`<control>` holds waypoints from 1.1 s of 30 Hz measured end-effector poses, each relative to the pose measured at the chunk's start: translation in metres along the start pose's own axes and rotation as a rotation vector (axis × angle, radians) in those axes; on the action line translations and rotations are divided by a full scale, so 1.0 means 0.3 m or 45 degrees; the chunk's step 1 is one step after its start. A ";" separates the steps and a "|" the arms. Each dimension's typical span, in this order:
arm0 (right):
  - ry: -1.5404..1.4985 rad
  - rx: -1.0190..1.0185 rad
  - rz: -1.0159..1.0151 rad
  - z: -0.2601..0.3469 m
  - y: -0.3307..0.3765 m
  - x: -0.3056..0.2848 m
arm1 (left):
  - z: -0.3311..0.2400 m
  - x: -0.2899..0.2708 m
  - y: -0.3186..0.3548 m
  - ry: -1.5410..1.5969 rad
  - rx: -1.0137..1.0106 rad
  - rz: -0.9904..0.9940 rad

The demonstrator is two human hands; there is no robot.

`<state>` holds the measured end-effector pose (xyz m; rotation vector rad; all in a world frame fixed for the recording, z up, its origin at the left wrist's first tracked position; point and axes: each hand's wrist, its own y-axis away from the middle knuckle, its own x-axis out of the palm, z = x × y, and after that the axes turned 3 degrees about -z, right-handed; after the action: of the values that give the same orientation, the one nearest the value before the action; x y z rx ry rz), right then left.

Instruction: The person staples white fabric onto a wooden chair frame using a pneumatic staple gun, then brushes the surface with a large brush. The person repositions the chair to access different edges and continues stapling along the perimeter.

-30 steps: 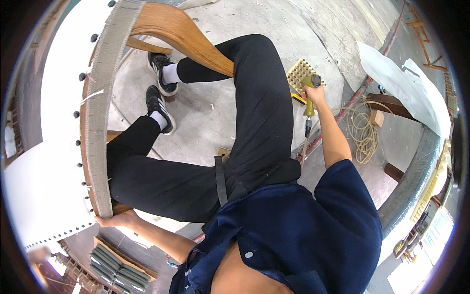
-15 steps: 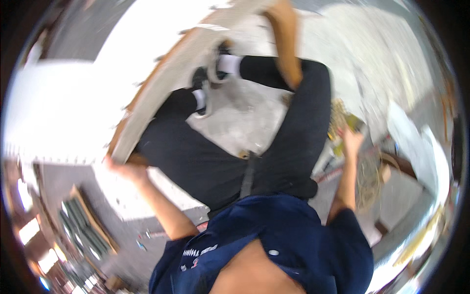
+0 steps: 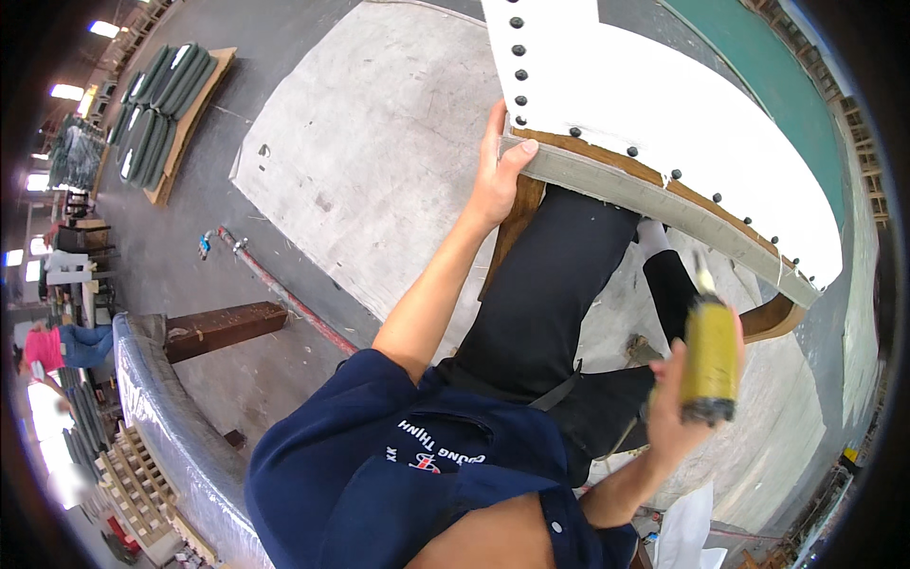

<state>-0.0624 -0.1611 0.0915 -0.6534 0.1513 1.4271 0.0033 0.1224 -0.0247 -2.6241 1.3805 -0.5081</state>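
Note:
An upholstered chair [image 3: 664, 90] with a white covering rests tilted across my lap. Black round studs [image 3: 632, 152] run along its edges, above a brown wooden strip and a grey fabric band [image 3: 616, 180]. My left hand [image 3: 500, 171] grips the chair's near corner, thumb on top and fingers round the side. A curved wooden leg [image 3: 773, 318] shows at the right end, another below my left hand. In my right hand [image 3: 675, 398] is a yellow bottle [image 3: 711, 356] with a pale pointed nozzle and dark base, blurred, held upright beside the grey band. The fingers wrap round it.
A pale sheet [image 3: 351, 142] covers the floor around me. To the left lie a red hose [image 3: 284, 294] with a blue fitting and a plastic-wrapped piece [image 3: 180, 427]. Green cushions [image 3: 161, 119] are stacked on a board at the far left. A person in pink [image 3: 47, 349] is farther off.
The chair has gone from the left side to the upper right as my view turned. My right hand has brought the yellow bottle up near the chair; my left hand still grips the chair.

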 end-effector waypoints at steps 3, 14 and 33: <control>0.024 -0.527 0.144 0.104 -0.066 0.163 | -0.008 0.008 0.000 0.063 0.012 0.071; -0.065 -0.727 0.284 0.110 -0.075 0.410 | 0.037 0.023 -0.030 0.137 0.070 0.094; -0.002 -0.783 0.260 0.101 -0.082 0.441 | 0.018 0.037 -0.023 0.032 0.143 -0.002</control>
<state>-0.0257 -0.0315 0.0619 -1.1632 -0.2416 1.6820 0.0164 0.1171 -0.0253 -2.5382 1.3163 -0.6029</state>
